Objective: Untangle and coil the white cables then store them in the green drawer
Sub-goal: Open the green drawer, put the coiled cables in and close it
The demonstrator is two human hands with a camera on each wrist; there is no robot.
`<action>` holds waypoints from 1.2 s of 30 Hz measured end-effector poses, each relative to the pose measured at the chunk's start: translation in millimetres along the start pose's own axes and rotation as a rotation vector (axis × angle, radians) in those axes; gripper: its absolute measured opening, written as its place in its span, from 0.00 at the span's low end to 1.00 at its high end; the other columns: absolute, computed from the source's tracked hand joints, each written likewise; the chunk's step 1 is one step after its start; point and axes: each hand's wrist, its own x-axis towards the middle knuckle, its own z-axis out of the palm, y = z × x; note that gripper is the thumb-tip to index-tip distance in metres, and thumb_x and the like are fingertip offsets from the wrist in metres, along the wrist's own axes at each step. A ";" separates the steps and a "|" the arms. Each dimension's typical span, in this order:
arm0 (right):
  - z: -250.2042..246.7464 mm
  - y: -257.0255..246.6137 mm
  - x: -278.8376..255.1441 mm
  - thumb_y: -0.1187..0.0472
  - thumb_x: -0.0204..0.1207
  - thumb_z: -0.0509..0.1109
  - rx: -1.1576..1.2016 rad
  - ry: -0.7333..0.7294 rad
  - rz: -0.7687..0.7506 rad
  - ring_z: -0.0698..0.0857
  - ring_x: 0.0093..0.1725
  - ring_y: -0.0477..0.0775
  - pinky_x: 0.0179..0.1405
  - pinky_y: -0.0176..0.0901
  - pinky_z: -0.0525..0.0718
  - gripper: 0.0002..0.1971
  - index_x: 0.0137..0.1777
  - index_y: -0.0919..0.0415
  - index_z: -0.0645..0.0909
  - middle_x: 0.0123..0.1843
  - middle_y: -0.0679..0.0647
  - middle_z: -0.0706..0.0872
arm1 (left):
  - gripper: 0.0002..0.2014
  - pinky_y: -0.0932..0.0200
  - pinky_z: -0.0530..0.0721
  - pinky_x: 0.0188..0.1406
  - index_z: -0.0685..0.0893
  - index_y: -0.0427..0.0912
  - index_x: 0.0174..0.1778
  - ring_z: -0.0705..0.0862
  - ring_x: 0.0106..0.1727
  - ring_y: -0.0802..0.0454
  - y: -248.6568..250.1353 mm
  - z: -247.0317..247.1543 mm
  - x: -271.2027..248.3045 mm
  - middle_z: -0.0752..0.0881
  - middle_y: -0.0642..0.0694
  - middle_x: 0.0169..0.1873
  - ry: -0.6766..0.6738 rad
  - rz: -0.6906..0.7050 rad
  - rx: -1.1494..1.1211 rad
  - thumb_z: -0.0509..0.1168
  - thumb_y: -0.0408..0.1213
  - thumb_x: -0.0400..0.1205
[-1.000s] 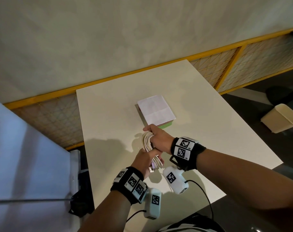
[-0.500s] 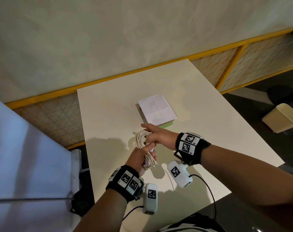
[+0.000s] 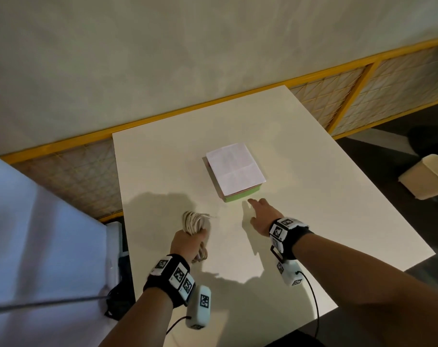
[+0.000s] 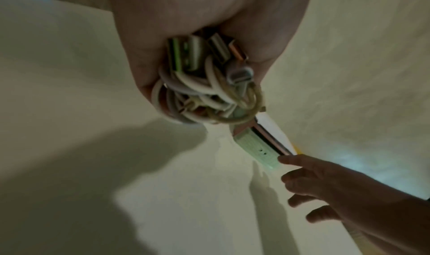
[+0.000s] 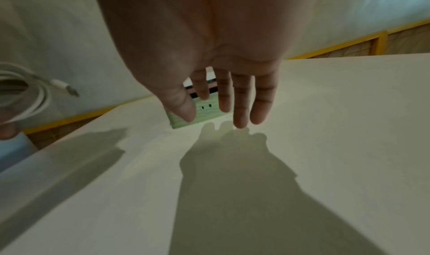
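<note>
My left hand point(image 3: 189, 242) grips a coiled bundle of white cables point(image 3: 194, 221) above the table's left part. From the left wrist view the bundle point(image 4: 204, 93) fills the fist, with several plugs sticking out. A small drawer box with a white top point(image 3: 234, 169) and a green drawer front point(image 3: 241, 196) sits mid-table. My right hand point(image 3: 261, 214) reaches toward it with straight fingers, just short of the green front point(image 5: 204, 111), holding nothing. The drawer looks closed.
The white table point(image 3: 338, 209) stands against a pale wall with a yellow-framed mesh rail point(image 3: 350, 101) behind it. A cream bin point(image 3: 428, 179) stands on the dark floor to the right. A pale blue panel point(image 3: 25, 234) is at the left.
My right hand has let go of the cable bundle and moved right and forward toward the green drawer. The left hand now holds the coil alone, shifted slightly left.
</note>
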 end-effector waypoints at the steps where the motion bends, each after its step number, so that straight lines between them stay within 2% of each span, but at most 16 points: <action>1: 0.3 1.4 3.9 0.61 0.75 0.59 -0.016 0.003 -0.001 0.77 0.67 0.65 0.61 0.55 0.80 0.33 0.80 0.51 0.54 0.74 0.59 0.67 | 0.18 0.67 0.71 0.14 0.79 0.36 0.24 0.76 0.11 0.54 -2.6 -2.1 1.7 0.78 0.49 0.10 0.013 -0.011 0.026 0.71 0.41 0.77; 4: -1.8 4.4 13.3 0.61 0.75 0.58 -0.067 0.008 -0.026 0.79 0.63 0.65 0.56 0.55 0.81 0.36 0.81 0.46 0.48 0.72 0.57 0.68 | 0.17 0.67 0.70 0.13 0.79 0.35 0.27 0.74 0.09 0.54 -9.4 -5.6 1.7 0.75 0.50 0.07 0.050 -0.044 0.100 0.70 0.41 0.78; 8: -2.1 9.0 21.2 0.61 0.74 0.58 -0.163 0.026 -0.085 0.80 0.61 0.65 0.60 0.57 0.78 0.39 0.81 0.43 0.41 0.72 0.57 0.68 | 0.19 0.70 0.66 0.07 0.77 0.35 0.26 0.71 0.06 0.56 -14.0 -3.6 3.7 0.73 0.50 0.05 0.073 -0.053 0.154 0.69 0.40 0.79; 15: -2.2 12.0 29.3 0.62 0.74 0.57 -0.205 0.022 -0.131 0.81 0.59 0.65 0.61 0.58 0.76 0.41 0.81 0.44 0.38 0.69 0.58 0.71 | 0.17 0.66 0.70 0.13 0.79 0.35 0.27 0.75 0.10 0.50 -18.9 1.6 12.4 0.76 0.47 0.09 0.055 -0.060 0.209 0.70 0.42 0.78; 17: -2.6 10.5 29.8 0.62 0.74 0.58 -0.213 0.044 -0.140 0.82 0.57 0.65 0.59 0.57 0.78 0.40 0.81 0.45 0.40 0.65 0.59 0.74 | 0.18 0.65 0.70 0.14 0.79 0.35 0.26 0.74 0.09 0.51 -20.1 2.3 13.6 0.75 0.47 0.08 0.053 -0.058 0.208 0.70 0.42 0.78; 19: -2.8 8.8 30.4 0.62 0.74 0.59 -0.223 0.068 -0.137 0.82 0.58 0.65 0.58 0.57 0.77 0.37 0.81 0.50 0.46 0.63 0.59 0.76 | 0.18 0.64 0.71 0.15 0.78 0.35 0.25 0.73 0.09 0.50 -21.4 2.9 14.0 0.74 0.48 0.08 0.053 -0.054 0.201 0.70 0.42 0.78; 22: -5.1 7.2 29.7 0.62 0.75 0.58 -0.233 0.117 -0.146 0.82 0.60 0.64 0.58 0.55 0.76 0.25 0.72 0.56 0.61 0.65 0.59 0.78 | 0.18 0.63 0.72 0.18 0.79 0.35 0.25 0.74 0.11 0.48 -23.3 4.8 14.2 0.76 0.47 0.09 0.049 -0.050 0.195 0.71 0.43 0.77; 24: -5.6 9.2 26.4 0.61 0.76 0.57 -0.236 0.134 -0.167 0.82 0.59 0.64 0.57 0.54 0.75 0.19 0.68 0.56 0.65 0.64 0.59 0.79 | 0.18 0.63 0.73 0.19 0.80 0.36 0.25 0.75 0.12 0.48 -23.6 5.5 14.0 0.76 0.47 0.09 0.049 -0.048 0.192 0.72 0.43 0.76; 27: -3.9 17.1 15.4 0.59 0.80 0.55 -0.256 0.130 -0.178 0.83 0.59 0.64 0.57 0.54 0.76 0.15 0.66 0.57 0.66 0.63 0.59 0.81 | 0.19 0.63 0.74 0.19 0.79 0.36 0.24 0.75 0.12 0.48 -24.8 6.2 12.9 0.76 0.47 0.09 0.040 -0.047 0.176 0.72 0.44 0.76; 32: 8.7 40.0 -13.6 0.58 0.81 0.53 -0.293 0.117 -0.174 0.83 0.58 0.63 0.58 0.52 0.76 0.15 0.67 0.56 0.67 0.61 0.58 0.83 | 0.20 0.63 0.72 0.17 0.78 0.37 0.21 0.74 0.12 0.50 -24.4 10.6 8.8 0.77 0.47 0.10 0.012 -0.024 0.114 0.73 0.43 0.76; 36: 15.2 52.1 -32.5 0.58 0.81 0.54 -0.271 0.098 -0.163 0.84 0.58 0.63 0.59 0.51 0.77 0.16 0.68 0.56 0.66 0.63 0.58 0.83 | 0.18 0.58 0.74 0.24 0.80 0.36 0.23 0.75 0.16 0.47 -23.8 19.0 7.3 0.80 0.42 0.15 -0.030 0.000 0.063 0.75 0.41 0.74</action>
